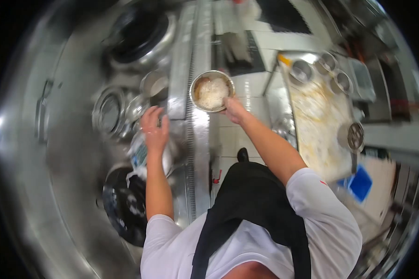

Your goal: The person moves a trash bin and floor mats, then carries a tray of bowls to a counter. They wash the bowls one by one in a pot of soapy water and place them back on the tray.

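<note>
My right hand [235,109] grips the near right edge of a round metal bowl [213,72], fingers partly hidden under it. In the bowl lies a white, crumbly food [213,92] that looks like rice, with some brown at its edge. My left hand [154,128] is open, fingers apart, over the steel counter on the left, with nothing visible in it. Close to its fingertips are a small metal pot [154,85] and a shiny metal lid or bowl [136,108]. A white plastic bag [139,153] sits partly hidden beneath my left wrist.
Left, a large pot [165,44] stands far back and a black pan [123,204] sits nearer. Right, a messy worktable [321,158] holds several metal containers [301,70]; a blue item [359,182] lies beyond its near end. Another person's legs [235,46] appear blurred ahead.
</note>
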A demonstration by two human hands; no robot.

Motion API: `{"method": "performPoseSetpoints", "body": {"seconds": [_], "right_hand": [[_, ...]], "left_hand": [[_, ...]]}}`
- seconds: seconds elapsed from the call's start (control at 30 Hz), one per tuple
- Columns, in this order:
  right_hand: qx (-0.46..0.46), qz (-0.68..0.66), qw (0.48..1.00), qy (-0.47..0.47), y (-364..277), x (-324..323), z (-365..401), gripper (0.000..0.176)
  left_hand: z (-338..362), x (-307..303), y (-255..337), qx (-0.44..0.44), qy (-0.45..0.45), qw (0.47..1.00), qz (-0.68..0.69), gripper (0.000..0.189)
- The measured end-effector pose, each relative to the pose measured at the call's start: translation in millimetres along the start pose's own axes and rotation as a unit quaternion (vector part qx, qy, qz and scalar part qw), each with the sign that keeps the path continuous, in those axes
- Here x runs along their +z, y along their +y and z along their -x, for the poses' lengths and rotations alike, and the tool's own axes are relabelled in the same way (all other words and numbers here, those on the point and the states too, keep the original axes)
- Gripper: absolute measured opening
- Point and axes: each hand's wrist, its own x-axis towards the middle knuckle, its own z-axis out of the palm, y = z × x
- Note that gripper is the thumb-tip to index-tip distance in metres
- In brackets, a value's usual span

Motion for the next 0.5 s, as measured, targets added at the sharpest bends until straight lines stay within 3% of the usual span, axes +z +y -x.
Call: {"method": "performPoseSetpoints", "body": {"seconds": [0.03, 0.1, 0.13, 0.17, 0.23, 0.27, 0.3, 0.33, 0.37, 0.43, 0.47, 0.5], "right_hand": [[-0.014, -0.027, 1.0, 0.005, -8.2, -21.9, 12.6, 0.047], [-0.042, -0.077, 0.996, 0.033, -14.9, -75.1, 33.0, 0.047], [-0.048, -0.118, 0.991, 0.029, -20.9, -96.1, 45.6, 0.047], [-0.118, -0.116, 0.981, 0.104, -30.7, -110.2, 67.8, 0.045], [-0.107, -0.095, 0.98, 0.14, -39.4, -179.0, 75.4, 0.045], [-0.077, -0.074, 0.98, 0.165, -46.5, -210.8, 82.2, 0.044], [-0.088, -0.076, 0.978, 0.174, -66.2, -226.3, 102.8, 0.044], [-0.108, -0.035, 0.963, 0.246, -91.1, -234.2, 131.9, 0.04], [-0.122, 0.009, 0.941, 0.317, -109.5, -246.8, 155.4, 0.036], [-0.151, -0.014, 0.939, 0.308, -114.5, -292.4, 170.2, 0.035], [-0.169, -0.042, 0.941, 0.291, -108.3, -313.1, 172.9, 0.033], [-0.114, -0.026, 0.93, 0.349, -114.9, -327.2, 171.5, 0.033]], "left_hand": [[-8.4, 17.7, 38.3, 0.064, -0.034, 0.986, 0.148, 0.029], [-24.4, 75.5, 123.0, 0.205, -0.184, 0.924, 0.264, 0.027], [-24.7, 108.9, 161.7, 0.223, -0.245, 0.914, 0.235, 0.031], [-23.2, 138.7, 202.6, 0.238, -0.301, 0.901, 0.201, 0.035], [-15.4, 191.4, 277.1, 0.289, -0.163, 0.923, 0.195, 0.044], [-0.9, 221.9, 316.3, 0.288, -0.207, 0.899, 0.257, 0.05], [10.5, 245.2, 351.4, 0.285, -0.254, 0.869, 0.315, 0.056], [2.3, 259.4, 383.0, 0.326, -0.474, 0.718, 0.393, 0.056], [11.5, 251.9, 402.5, 0.362, -0.47, 0.72, 0.361, 0.053], [20.4, 240.1, 445.4, 0.4, -0.459, 0.72, 0.333, 0.05], [28.2, 238.9, 465.2, 0.389, -0.368, 0.781, 0.323, 0.045], [33.0, 240.4, 480.4, 0.373, -0.271, 0.832, 0.308, 0.039]]}}
